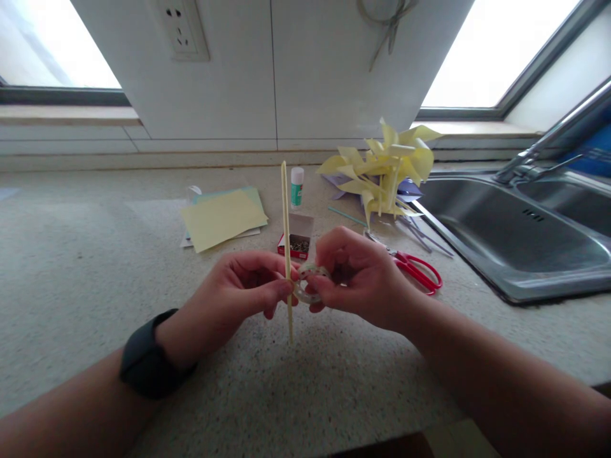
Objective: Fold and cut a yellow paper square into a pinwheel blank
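Note:
Between the thumb and fingers of my left hand [251,283], a thin rolled stick of pale yellow paper [287,222] stands nearly upright. My right hand [358,270] grips a small roll of clear tape [312,283] right beside the stick, close to my left fingertips. Whether a strip of tape sticks to the paper is too small to tell. Just behind my hands lies an opened red box [300,247] of small metal pins or tacks. Red-handled scissors [417,270] lie past my right hand, their blades partly hidden by it.
A glue stick [296,187] stands behind the box. Yellow paper sheets [224,219] are stacked at the left. Yellow paper pinwheels [394,168] lie in a pile at the back right, near a thin green stick [347,216]. A steel sink [520,235] borders the counter on the right.

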`<state>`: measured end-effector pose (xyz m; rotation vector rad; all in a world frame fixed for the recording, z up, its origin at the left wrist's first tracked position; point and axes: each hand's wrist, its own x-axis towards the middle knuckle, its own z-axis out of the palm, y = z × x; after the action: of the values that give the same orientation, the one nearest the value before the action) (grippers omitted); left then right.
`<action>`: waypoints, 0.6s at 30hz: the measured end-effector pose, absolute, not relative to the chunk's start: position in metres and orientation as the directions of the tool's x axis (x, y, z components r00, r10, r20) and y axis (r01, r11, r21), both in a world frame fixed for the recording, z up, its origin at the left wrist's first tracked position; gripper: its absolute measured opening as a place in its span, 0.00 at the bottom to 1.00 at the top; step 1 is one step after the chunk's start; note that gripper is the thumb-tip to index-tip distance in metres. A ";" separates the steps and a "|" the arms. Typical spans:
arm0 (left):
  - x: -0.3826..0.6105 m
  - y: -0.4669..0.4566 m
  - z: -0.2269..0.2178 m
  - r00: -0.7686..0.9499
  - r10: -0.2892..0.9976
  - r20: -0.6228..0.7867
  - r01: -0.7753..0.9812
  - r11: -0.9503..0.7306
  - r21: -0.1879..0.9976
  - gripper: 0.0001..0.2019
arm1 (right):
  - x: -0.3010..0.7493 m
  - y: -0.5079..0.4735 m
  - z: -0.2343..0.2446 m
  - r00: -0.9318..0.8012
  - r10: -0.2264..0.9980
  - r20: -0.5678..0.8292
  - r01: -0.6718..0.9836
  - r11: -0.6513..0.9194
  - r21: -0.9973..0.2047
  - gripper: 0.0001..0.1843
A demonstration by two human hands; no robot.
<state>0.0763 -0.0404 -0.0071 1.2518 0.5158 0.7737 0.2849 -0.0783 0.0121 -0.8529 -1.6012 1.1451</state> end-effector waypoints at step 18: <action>0.076 -0.041 -0.007 0.642 0.764 0.069 -0.226 0.103 0.969 0.05 | 0.286 -0.081 0.017 -0.239 0.929 0.282 0.029 0.297 -0.954 0.17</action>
<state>0.0761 -0.0406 -0.0066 1.2684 0.5244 0.7811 0.2860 -0.0814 0.0175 -0.9096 -1.5528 1.1159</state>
